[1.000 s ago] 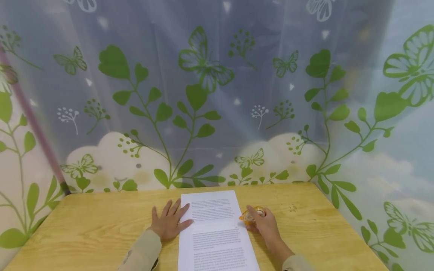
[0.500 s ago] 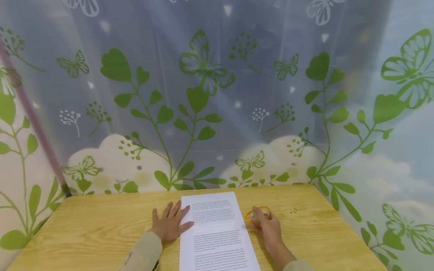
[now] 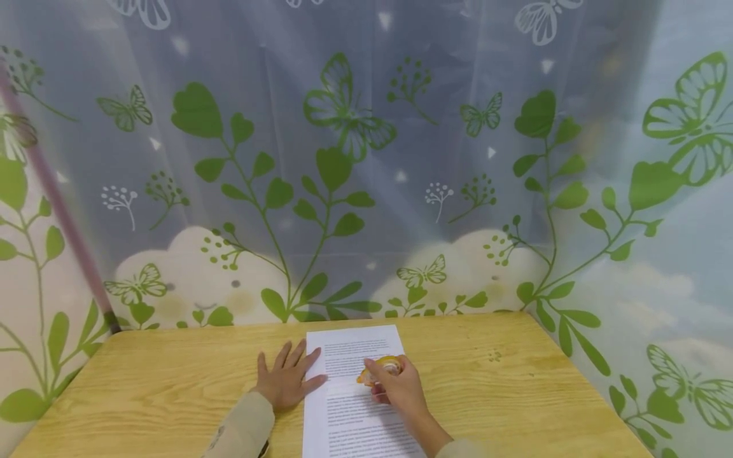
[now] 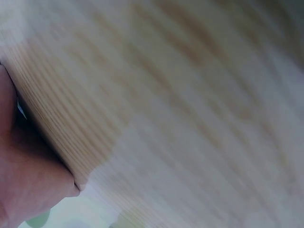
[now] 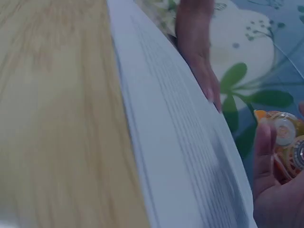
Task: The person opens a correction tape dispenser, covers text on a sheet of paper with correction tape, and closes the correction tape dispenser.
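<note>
Printed curtain (image 3: pixel 412 254) fills upper 2/3 of head view, blue-grey in ctr, paler at both sides, w/ green leaves, butterflies & white clouds. Wood-grain table (image 3: pixel 172 381) spans btm of frame; in left wrist view it takes up most of the pic, partly blurred. White paper (image 3: pixel 349 416) w/ blocks of printed text lies lengthwise on table, btm ctr, running off lower edge; text too small to read. Same paper cuts diagonally thru middle of right wrist view. Pale left sleeve (image 3: pixel 243 423) at btm, left of ctr; bit of right sleeve (image 3: pixel 460 449) at btm edge, right of ctr. Left hand (image 3: pixel 288 375) flat, lower ctr-left, fingers spread wide: thumb & index tip on paper's left edge, rest over bare table. Right hand (image 3: pixel 403 388) over paper's right half, btm ctr, thumb & fingers pinching a small orange dispenser (image 3: pixel 392 364), thumb on the near side. Its tip points left, approx. level w/ the gap btwn text blocks; can't tell if it touches the sheet. Right wrist view has dispenser at far right edge, see-through casing w/ round reels inside. Tiny dark marks (image 3: pixel 494 355) on table, lower right.
</note>
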The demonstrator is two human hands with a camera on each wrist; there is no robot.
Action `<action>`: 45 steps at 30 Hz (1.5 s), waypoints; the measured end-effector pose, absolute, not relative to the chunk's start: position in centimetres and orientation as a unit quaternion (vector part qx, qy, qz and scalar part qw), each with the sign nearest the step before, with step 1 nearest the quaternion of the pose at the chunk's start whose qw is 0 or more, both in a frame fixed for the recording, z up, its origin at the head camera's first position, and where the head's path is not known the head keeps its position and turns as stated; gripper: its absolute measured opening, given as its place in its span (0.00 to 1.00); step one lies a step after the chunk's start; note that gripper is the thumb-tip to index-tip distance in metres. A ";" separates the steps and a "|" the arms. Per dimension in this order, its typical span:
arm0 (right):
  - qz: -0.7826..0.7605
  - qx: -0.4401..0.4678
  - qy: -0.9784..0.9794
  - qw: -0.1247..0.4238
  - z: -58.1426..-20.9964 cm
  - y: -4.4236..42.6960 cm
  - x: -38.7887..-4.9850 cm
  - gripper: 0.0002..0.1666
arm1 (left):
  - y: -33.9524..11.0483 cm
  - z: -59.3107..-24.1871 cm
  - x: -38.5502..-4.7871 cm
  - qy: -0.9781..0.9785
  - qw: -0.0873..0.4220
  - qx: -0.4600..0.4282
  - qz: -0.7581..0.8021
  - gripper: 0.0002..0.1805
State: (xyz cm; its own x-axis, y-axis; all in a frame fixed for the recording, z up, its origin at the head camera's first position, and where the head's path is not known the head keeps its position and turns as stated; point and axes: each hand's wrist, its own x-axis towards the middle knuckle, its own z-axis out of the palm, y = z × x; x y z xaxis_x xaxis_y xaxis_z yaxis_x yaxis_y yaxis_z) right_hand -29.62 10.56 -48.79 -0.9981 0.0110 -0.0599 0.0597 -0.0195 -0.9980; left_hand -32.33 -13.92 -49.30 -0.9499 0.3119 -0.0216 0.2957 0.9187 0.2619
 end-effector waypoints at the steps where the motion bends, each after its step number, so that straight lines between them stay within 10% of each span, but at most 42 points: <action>1: -0.710 0.016 0.704 0.019 -48.9 9.8 -29.6 0.38 | -13.9 -49.4 -32.4 0.979 0.029 0.154 0.128 0.37; 45: -0.551 -0.056 0.832 -0.016 -49.7 5.0 -29.0 0.28 | -14.8 -52.4 -34.3 0.982 0.014 0.152 0.114 0.46</action>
State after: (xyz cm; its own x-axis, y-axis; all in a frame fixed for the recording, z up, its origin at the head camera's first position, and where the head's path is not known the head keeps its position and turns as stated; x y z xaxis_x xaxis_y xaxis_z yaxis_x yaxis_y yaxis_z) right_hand -28.98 5.03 -49.73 -0.9933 -0.0746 0.0885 -0.1106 0.3862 -0.9158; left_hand -34.33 -14.79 -52.36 -0.9533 0.3018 0.0080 0.2956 0.9277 0.2281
